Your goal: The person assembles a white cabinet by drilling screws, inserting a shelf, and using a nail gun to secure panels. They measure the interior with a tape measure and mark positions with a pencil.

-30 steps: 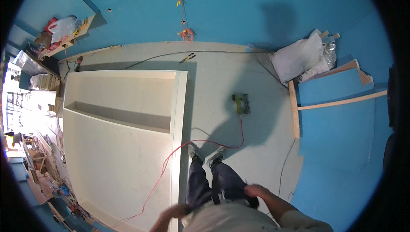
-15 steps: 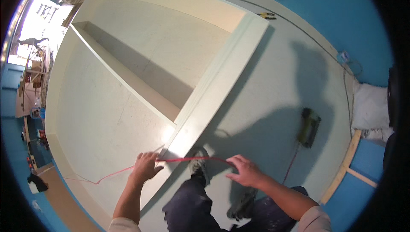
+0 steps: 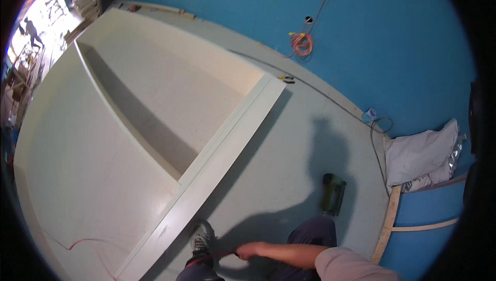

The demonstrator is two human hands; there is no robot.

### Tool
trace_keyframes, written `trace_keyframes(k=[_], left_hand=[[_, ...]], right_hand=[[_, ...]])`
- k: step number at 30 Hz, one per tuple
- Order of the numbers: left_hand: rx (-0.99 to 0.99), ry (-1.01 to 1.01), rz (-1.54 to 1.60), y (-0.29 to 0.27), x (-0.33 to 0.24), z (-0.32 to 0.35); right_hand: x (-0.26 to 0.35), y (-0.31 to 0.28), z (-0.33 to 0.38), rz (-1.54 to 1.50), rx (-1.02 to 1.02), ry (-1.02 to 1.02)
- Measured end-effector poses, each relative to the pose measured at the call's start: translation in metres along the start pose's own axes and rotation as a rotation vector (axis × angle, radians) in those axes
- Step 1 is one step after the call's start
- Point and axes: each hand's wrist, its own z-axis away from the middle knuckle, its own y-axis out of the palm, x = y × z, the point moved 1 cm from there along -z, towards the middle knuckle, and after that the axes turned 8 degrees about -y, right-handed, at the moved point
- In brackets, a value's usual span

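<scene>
Red hose [image 3: 217,255] is now hanging from right hand [image 3: 248,250] alone, fingers curling closed around it. Left hand is no longer showing, so its grip cannot be told; right hand is seemingly bearing hose's pull unaided. Green nail gun [image 3: 334,194] is lying on floor [image 3: 274,162] beyond that hand. White frame's [image 3: 204,177] edge is running diagonally past shoe [image 3: 202,237]; open floor is stretching from edge toward blue wall [image 3: 392,48].
</scene>
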Motion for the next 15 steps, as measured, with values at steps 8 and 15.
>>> trace_keyframes(k=[8, 15], left_hand=[[0.061, -0.105, 0.027, -0.023, -0.02, -0.052], [-0.656, 0.205, 0.851, -0.224, -0.064, -0.155]], right_hand=[[-0.034, 0.014, 0.053, -0.937, -0.896, -0.312], [-0.256, -0.028, 0.234, 0.097, -1.463, 1.057]])
